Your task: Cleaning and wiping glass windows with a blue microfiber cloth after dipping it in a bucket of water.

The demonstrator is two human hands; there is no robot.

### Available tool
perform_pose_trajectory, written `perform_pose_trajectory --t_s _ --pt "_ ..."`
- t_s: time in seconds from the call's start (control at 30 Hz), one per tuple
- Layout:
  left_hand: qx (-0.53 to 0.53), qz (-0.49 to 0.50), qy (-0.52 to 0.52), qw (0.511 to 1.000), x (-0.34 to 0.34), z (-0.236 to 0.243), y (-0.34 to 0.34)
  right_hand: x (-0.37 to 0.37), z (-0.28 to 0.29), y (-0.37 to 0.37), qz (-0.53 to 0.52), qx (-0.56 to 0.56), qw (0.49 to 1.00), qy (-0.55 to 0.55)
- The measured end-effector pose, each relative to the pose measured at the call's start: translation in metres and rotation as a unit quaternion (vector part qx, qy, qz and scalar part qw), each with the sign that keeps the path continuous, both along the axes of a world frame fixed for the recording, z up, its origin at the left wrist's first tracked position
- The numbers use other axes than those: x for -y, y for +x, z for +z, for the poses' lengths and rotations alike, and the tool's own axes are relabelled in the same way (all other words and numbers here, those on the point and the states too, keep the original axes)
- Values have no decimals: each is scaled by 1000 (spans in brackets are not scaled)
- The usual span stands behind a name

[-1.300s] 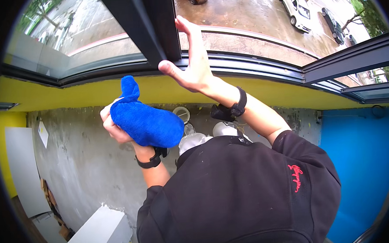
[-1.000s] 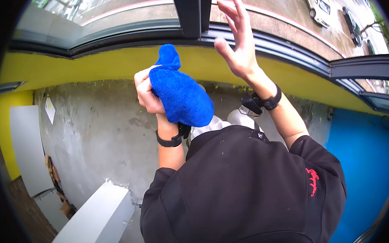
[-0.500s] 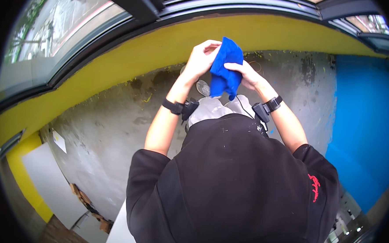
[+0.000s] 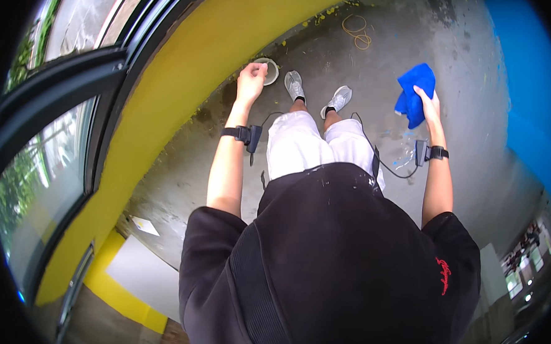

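Note:
A crumpled blue cloth (image 4: 418, 93) hangs from my right hand (image 4: 429, 105), which is out to the right above the floor, its thumb and fingers closed on the fabric. My left hand (image 4: 252, 83) is up at the left with its fingers curled in. Whatever is inside those fingers, if anything, is hidden. Just beside the fingertips, and partly covered by them, a round pale container (image 4: 271, 72) stands on the floor by the wall. I cannot tell whether the hand touches it.
A yellow wall (image 4: 218, 32) with a dark-framed window (image 4: 64, 61) curves along the left. On the grey concrete floor lies a coil of thin yellow cord (image 4: 358, 34). A blue surface (image 4: 525, 65) borders the right. My shoes (image 4: 336, 100) are between my hands.
My hands have parted. The left has let go of the blue cloth and moved left; the right has carried it rightward. The view has turned leftward along the wall, showing more floor.

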State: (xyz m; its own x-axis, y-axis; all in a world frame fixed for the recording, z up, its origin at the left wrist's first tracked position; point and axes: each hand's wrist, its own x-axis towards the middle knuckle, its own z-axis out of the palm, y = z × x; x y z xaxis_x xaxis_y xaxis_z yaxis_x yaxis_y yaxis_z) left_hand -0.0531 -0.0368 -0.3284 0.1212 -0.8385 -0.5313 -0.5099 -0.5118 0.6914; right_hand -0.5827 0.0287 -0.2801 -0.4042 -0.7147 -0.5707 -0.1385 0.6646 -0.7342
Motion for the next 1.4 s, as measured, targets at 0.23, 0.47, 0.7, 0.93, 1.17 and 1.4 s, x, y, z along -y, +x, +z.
perform_pose_trajectory --t_s 0.23,0.47,0.7,0.93,1.17,1.4 --pt "-75 -38 101 991 -8 -103 -9 -135 -67 -30 5 -115 985 130" --pt "152 -158 234 947 -59 -250 43 -226 -136 -19 198 -162 940 227" --pt "157 -80 225 958 -51 -335 63 -242 -184 9 197 -162 936 241" --pt "267 -173 -1 948 -49 -426 78 -237 -230 8 157 -127 941 273" --pt "134 -96 190 968 -41 -491 94 -237 -243 15 235 -182 893 339" --pt "204 -179 190 943 -25 -462 103 -236 -243 7 273 -184 876 353"
